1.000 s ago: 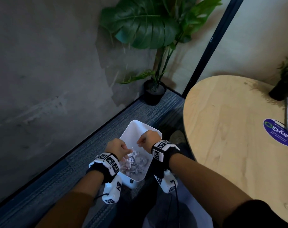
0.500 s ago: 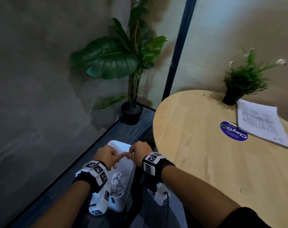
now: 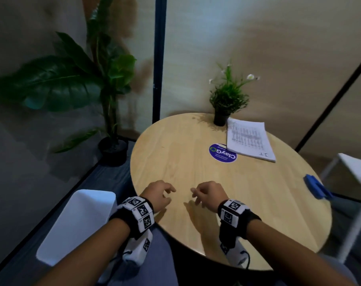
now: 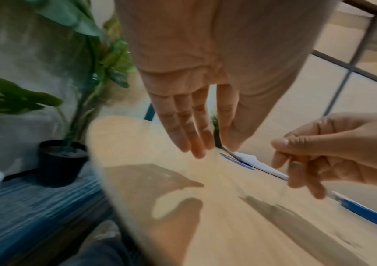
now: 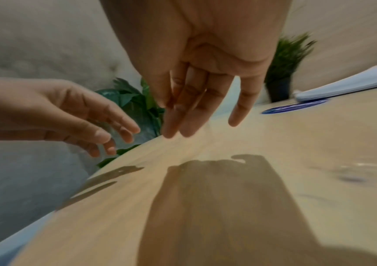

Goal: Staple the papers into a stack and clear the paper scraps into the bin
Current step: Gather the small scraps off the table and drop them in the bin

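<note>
Both hands hover over the near edge of the round wooden table, empty. My left hand has loosely spread fingers and holds nothing. My right hand hangs the same way, its fingers relaxed and empty. A stack of printed papers lies at the table's far side. A blue stapler sits at the right edge of the table. The white bin stands on the floor to my left, its inside hidden from here.
A small potted plant stands beside the papers, and a round blue sticker lies next to them. A big leafy floor plant stands in the corner past the bin. A white stand is at the right.
Both hands rose from over the bin on the floor and moved right to hover above the table's near edge. They went from curled together to loosely open. The view swung up towards the table.
</note>
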